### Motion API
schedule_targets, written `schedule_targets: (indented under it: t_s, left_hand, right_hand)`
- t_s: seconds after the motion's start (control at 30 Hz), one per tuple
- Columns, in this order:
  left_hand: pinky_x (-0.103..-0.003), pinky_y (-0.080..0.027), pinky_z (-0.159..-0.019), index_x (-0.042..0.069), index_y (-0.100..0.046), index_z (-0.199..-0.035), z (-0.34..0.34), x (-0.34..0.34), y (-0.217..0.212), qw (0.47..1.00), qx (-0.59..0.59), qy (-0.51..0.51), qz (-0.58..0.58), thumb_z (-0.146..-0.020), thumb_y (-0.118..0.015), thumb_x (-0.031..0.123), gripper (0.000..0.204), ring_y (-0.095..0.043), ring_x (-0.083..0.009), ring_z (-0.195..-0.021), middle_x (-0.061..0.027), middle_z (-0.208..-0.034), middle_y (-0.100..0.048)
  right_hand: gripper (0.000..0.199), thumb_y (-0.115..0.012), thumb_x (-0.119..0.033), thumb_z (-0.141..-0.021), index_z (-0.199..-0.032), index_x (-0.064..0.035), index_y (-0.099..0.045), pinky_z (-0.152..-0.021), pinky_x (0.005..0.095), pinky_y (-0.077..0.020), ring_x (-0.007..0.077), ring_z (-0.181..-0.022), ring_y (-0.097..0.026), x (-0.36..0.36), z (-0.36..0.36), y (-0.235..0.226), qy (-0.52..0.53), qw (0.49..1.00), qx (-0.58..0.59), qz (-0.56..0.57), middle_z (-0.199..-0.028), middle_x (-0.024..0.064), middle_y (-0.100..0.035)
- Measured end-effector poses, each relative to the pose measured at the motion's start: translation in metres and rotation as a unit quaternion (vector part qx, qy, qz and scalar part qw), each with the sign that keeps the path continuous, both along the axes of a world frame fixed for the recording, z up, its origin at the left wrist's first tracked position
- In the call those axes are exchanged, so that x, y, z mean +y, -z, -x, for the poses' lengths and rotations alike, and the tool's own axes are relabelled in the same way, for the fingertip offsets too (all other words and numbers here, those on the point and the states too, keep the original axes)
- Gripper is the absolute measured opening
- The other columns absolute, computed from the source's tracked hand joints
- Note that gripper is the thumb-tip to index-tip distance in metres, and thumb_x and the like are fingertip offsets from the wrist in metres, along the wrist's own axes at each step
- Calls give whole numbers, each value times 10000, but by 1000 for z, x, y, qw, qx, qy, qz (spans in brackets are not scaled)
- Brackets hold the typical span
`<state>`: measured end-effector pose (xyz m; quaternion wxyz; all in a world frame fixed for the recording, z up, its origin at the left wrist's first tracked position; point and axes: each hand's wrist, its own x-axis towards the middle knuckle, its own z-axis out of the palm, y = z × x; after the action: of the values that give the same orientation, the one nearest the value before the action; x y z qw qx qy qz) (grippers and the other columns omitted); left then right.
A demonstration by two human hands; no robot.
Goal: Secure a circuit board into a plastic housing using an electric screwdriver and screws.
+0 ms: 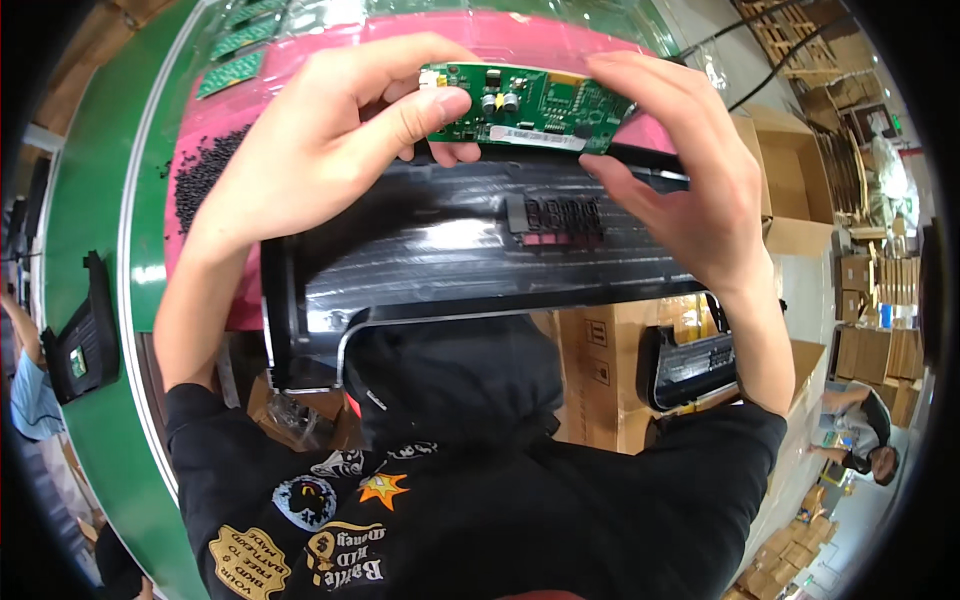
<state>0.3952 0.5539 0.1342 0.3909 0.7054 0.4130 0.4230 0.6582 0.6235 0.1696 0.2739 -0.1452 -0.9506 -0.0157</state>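
Note:
Both my hands hold a green circuit board (545, 100) up in front of me, above a black plastic housing (420, 220). My left hand (320, 140) pinches the board's left end, thumb across its face and fingers behind. At the other end, my right hand (705, 170) has its fingers on the top edge and its thumb by the lower corner. The board's face carries chips, two small round capacitors and a white label strip. Lying across the bench's near edge, the long housing has a digit-shaped cutout (560, 220) right of its middle.
Small black parts (200, 185) are heaped on the pink mat (375, 35) at left. More green boards (230, 75) lie beyond them. A black panel (85, 340) lies on the green surface further left. Another black housing (690, 365) and cardboard boxes (790, 165) stand right. Other people work at both sides.

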Motion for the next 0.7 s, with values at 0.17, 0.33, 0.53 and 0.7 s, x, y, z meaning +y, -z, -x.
schedule_targets:
  t_s: [0.17, 0.33, 0.53, 0.7]
  left_hand:
    - [-221, -496, -671, -25, -564, -1285, -20, 13, -1, 996, -47, 63, 35, -1034, -526, 160, 314, -712, -135, -849, -64, -981, -700]
    - [-220, -521, -686, 1, -557, -1337, -37, 17, 10, 999, -22, 22, 37, -920, -648, 42, 428, -667, -105, -873, -76, -1071, -685]
    - [-245, -538, -565, 20, -620, -1230, -45, 14, 33, 986, 166, 18, -8, -705, -817, 55, 562, -620, -116, -761, -78, -1045, -677]
    - [-324, -462, -581, 14, -616, -1114, -52, 13, 41, 970, 239, 37, 32, -682, -823, 159, 501, -569, -167, -632, -65, -757, -597]
  right_hand:
    - [620, -831, 25, -700, -1274, 21, -596, -936, 342, -517, 268, -1079, -644, -3, -29, 15, 25, 998, 50, 39, -1207, 147, -662]
    - [607, -843, -33, -698, -1260, -17, -614, -867, 306, -528, 215, -973, -664, -9, -51, 41, 91, 975, 145, 141, -1139, 107, -679]
    - [536, -804, -74, -722, -1226, -20, -631, -989, 347, -470, 221, -1170, -600, -16, -65, 63, 112, 924, 114, 348, -1281, 110, -615]
    - [515, -808, -130, -702, -1181, -25, -649, -1053, 383, -422, 289, -1234, -560, -13, -72, 81, 116, 915, 43, 383, -1325, 120, -570]
